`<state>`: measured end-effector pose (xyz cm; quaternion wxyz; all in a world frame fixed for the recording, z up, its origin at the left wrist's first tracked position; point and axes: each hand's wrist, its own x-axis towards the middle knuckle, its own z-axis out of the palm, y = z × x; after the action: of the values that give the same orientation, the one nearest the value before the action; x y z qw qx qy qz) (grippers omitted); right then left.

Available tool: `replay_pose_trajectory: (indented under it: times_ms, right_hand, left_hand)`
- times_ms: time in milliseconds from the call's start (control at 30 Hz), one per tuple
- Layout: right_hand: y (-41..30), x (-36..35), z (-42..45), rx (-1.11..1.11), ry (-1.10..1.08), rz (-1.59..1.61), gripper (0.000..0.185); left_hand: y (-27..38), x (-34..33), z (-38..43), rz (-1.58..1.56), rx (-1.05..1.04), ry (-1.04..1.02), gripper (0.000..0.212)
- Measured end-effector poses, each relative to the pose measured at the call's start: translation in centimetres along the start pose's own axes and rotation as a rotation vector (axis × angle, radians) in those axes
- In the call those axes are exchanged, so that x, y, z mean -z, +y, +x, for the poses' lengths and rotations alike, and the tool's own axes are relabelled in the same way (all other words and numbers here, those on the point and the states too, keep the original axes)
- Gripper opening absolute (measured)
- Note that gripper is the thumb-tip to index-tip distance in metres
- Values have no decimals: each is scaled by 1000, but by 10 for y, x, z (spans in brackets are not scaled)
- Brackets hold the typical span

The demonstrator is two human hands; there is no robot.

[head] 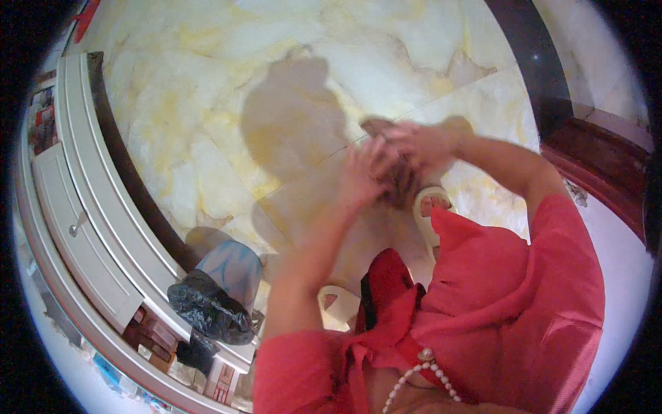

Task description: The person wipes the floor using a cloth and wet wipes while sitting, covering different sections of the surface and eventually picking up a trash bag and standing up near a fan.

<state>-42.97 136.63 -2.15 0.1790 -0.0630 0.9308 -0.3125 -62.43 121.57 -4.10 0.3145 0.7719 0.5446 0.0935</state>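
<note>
A dark brown item, too blurred to identify, is between my two hands above the tiled floor. My left hand is at its left side with the fingers spread; motion blur hides whether they grip it. From the right, my right hand reaches across its upper part, fingers bent around it, and part of the item shows past the fingertips. Below the hands are my pale slippers and the red cloth of my clothing.
Along the left runs a white cabinet with a round knob and shelves of packages. A bin lined with a black plastic bag stands against it. At the right are a dark floor strip and a dark red wooden frame.
</note>
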Motion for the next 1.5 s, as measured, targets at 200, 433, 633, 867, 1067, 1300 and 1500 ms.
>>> replay_pose_trajectory:
  times_ms: [200,433,633,867,1067,1300,1500]
  right_hand:
    - [85,157,116,-290,518,-464,25]
    - [26,176,58,-135,1287,356,30]
    - [-20,110,-94,-605,1848,1413,29]
    - [4,-56,-188,-1659,2045,957,74]
    - [-25,-75,-118,-1831,1328,617,87]
    - [13,-79,-87,-2024,979,101,92]
    - [95,34,-65,-1787,1274,-126,76]
  left_hand:
    - [-117,148,98,666,569,250,43]
    - [-8,228,58,-329,417,814,25]
    - [52,205,18,-1132,566,678,17]
    - [99,141,79,-970,401,-191,29]
    - [101,100,108,-351,-99,-291,35]
    - [70,20,99,113,-585,-405,43]
    - [0,46,156,373,-505,-92,51]
